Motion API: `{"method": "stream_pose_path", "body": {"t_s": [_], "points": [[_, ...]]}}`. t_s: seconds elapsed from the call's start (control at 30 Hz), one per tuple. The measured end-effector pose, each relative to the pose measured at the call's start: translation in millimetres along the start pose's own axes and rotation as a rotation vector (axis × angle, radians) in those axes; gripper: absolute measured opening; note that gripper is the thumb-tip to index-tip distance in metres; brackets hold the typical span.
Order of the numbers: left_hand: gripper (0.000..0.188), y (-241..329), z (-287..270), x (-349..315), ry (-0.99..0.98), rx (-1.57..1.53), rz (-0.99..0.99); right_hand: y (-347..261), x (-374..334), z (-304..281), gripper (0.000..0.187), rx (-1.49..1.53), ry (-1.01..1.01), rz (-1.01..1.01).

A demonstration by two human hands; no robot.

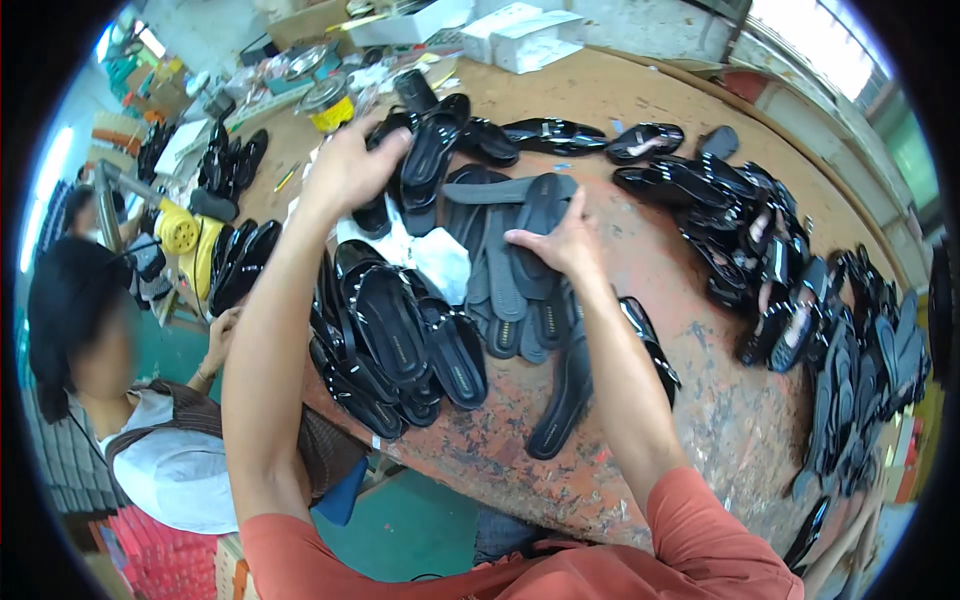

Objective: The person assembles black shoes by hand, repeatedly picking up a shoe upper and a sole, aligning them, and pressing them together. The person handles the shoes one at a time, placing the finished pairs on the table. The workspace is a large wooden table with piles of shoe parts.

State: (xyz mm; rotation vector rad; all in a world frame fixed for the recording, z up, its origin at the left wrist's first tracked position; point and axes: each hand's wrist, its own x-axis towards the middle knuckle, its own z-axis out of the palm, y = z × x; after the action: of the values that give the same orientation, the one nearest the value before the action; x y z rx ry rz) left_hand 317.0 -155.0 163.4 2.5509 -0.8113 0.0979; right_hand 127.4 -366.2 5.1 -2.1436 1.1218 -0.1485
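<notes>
My right hand (565, 240) grips a dark insole (546, 205), with its thumb on one side and fingers at the other edge. Under and around that insole lies a loose pile of grey and black insoles (503, 295). My left hand (355, 168) is at a cluster of shiny black slip-on shoes (432, 150), its thumb lying against one of them. The other fingers of that hand are hidden, so its hold is unclear. Nearer me, several black slip-ons (392, 335) stand close together beside crumpled white paper (440, 262). A single insole (560, 400) lies near the table's front edge.
Heaps of black shoes (735, 215) and grey insoles (845, 400) fill the right side of the worn table (690, 350). A yellow-labelled tin (328, 105) and white boxes (520, 38) stand at the back. Another person (165, 440) sits at the left by a yellow machine (190, 235).
</notes>
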Motion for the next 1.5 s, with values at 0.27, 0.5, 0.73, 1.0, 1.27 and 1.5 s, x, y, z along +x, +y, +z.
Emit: {"method": "stream_pose_path", "body": {"t_s": [0.27, 0.5, 0.73, 1.0, 1.27, 1.5], "points": [[0.069, 113.9, 18.4, -171.0, -0.134, -0.341, 0.476, 23.9, 18.6, -22.0, 0.072, 1.045, -0.379, 0.018], [0.050, 77.4, 87.3, -255.0, 0.055, -0.811, 0.097, 50.5, -91.9, -226.8, 0.075, 0.996, 0.146, -0.348], [0.056, 96.6, 164.8, -370.7, -0.116, -0.539, 0.108, 159.0, -115.6, -365.8, 0.051, 1.308, 0.302, -0.051], [0.058, 161.3, 205.4, -340.8, -0.064, -0.418, 0.316, 226.5, -86.5, -397.5, 0.045, 1.469, 0.269, 0.001], [0.059, 210.3, 260.8, -79.8, 0.003, -0.563, 0.300, 264.8, -98.6, -438.8, 0.048, 1.283, 0.165, -0.082], [0.080, 283.2, 334.3, 94.1, -0.204, -0.199, 0.392, 291.3, 16.1, -425.8, 0.070, 1.036, 0.077, -0.006]]}}
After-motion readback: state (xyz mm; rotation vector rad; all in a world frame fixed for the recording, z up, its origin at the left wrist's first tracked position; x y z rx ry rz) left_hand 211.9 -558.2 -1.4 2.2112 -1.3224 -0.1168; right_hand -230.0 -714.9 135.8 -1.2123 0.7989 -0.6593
